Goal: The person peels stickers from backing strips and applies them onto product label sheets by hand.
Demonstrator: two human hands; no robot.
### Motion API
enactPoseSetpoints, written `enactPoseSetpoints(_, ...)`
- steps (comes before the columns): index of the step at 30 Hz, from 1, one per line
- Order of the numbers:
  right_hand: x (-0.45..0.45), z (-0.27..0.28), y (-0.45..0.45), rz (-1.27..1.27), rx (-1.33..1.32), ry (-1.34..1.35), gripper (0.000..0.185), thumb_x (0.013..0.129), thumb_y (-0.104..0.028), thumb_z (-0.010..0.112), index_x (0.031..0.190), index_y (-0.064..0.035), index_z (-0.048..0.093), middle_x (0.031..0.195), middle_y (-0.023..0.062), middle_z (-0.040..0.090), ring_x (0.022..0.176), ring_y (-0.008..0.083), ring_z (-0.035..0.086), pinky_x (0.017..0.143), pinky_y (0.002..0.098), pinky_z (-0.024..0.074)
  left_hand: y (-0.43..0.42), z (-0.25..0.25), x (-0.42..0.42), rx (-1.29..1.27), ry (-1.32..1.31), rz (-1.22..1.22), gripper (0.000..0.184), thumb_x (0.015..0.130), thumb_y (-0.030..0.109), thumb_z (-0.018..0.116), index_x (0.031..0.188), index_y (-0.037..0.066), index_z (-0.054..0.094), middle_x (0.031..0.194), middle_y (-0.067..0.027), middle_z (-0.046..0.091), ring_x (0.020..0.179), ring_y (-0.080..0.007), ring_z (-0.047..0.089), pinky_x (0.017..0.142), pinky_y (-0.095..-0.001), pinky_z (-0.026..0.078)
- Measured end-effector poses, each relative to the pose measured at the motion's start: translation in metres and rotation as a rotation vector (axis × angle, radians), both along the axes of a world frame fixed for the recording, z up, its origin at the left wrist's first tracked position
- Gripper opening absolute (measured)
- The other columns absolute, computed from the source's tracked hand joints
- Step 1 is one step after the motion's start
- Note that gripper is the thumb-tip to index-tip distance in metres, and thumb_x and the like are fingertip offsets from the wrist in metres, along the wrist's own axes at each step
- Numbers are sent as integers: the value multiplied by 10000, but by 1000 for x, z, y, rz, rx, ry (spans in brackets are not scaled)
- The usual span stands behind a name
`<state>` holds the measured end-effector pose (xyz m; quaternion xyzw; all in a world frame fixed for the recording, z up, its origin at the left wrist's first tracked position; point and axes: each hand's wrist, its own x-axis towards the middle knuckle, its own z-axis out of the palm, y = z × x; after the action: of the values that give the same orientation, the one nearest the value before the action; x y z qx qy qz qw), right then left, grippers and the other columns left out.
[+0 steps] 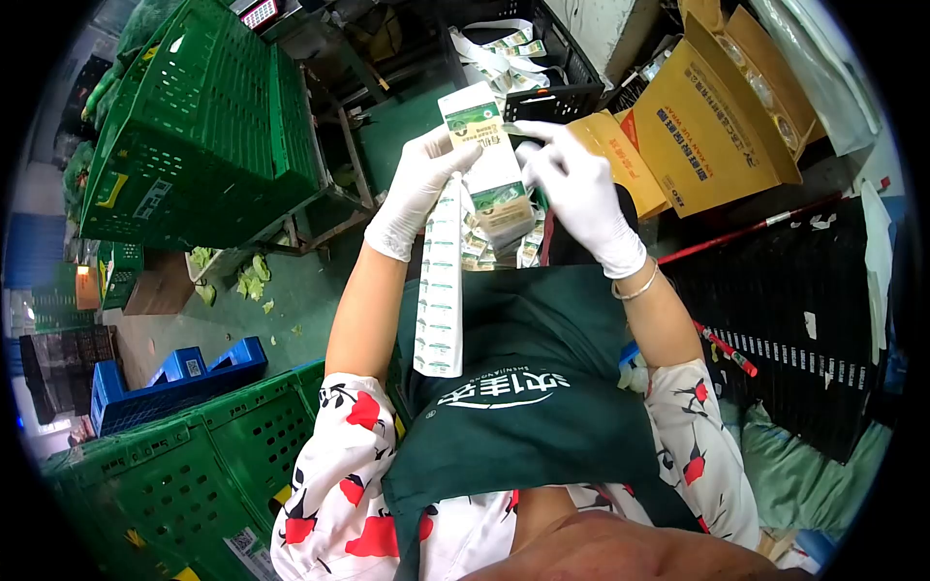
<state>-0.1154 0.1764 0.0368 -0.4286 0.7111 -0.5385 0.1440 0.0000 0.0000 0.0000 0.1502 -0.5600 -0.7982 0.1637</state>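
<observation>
My left hand (421, 184), in a white glove, is closed around a white-and-green printed label strip (494, 160) with Chinese characters, its thumb pressed on the front. From below that hand hangs a long strip of small white-and-green labels (441, 290), reaching down over my dark green apron (523, 358). My right hand (581, 194), also gloved, is beside the printed strip's right edge. Its index finger stretches to that edge; whether it touches I cannot tell. The other fingers are slightly blurred. Below the hands lie more printed labels (477, 250), partly hidden.
A black crate (557, 102) at the top holds more label strips (509, 63). Stacked green crates (184, 145) stand on a metal frame at left. An opened yellow carton (707, 126) is at right. Leaf scraps (254, 276) lie on the floor near a blue pallet (179, 382).
</observation>
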Motion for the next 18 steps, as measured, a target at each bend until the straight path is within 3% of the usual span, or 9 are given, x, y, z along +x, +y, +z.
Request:
enactPoseSetpoints(2,-9,8,0,-81,-13,-208,191,988,-176,579,1018,-3,654,665,38,660,616,69,614,587,245,491,8,4,0,-105,-30,3,331,901,84,667,1213,-26,642,1098,-68,701,942,-99,636,849,-259,515)
enactPoseSetpoints(3,-6,4,-16,-48,-59,-250,196,990,-183,579,1027,-7,657,678,28,659,615,60,601,576,230,468,-4,12,6,-222,-38,1,323,904,85,664,1206,-26,646,1074,-55,701,911,-84,627,824,-248,515)
enactPoseSetpoints(6,-10,4,-16,21,-4,-288,206,983,-209,601,1010,-13,658,691,7,651,607,48,586,556,205,438,14,6,1,-194,-35,-48,325,903,91,670,1205,-27,647,1046,-36,697,888,-66,615,803,-232,511)
enactPoseSetpoints(9,-16,-5,-31,-67,112,49,324,910,-326,703,940,-11,632,654,70,651,614,103,641,615,258,514,14,9,3,-207,-70,-74,314,902,91,673,1193,-28,654,1024,-31,699,854,-51,604,771,-223,505)
enactPoseSetpoints(12,-20,6,-27,-297,342,372,515,826,-514,731,912,-17,628,689,122,685,648,257,699,635,348,544,9,6,8,-185,-70,-80,299,906,112,671,1176,-17,668,1006,-30,703,829,-44,602,758,-221,503)
enactPoseSetpoints(13,-23,3,-28,-313,396,331,624,777,-604,729,914,-5,621,686,139,684,667,304,698,672,366,546,8,5,9,-197,-65,-23,288,908,115,668,1164,-16,672,994,-28,703,817,-44,601,747,-219,500)
enactPoseSetpoints(15,-25,-1,-23,-263,374,57,552,812,-526,744,960,-7,628,750,121,693,687,238,695,682,332,543,7,1,6,-197,-34,98,267,911,122,664,1140,-14,680,970,-22,703,794,-43,597,724,-215,493)
enactPoseSetpoints(18,-9,-16,-1,-41,104,-306,396,863,-340,752,1056,-17,627,862,33,664,810,99,623,745,260,511,-19,-15,-1,-205,14,448,191,934,102,640,1076,-18,682,916,-18,696,751,-51,592,686,-211,475)
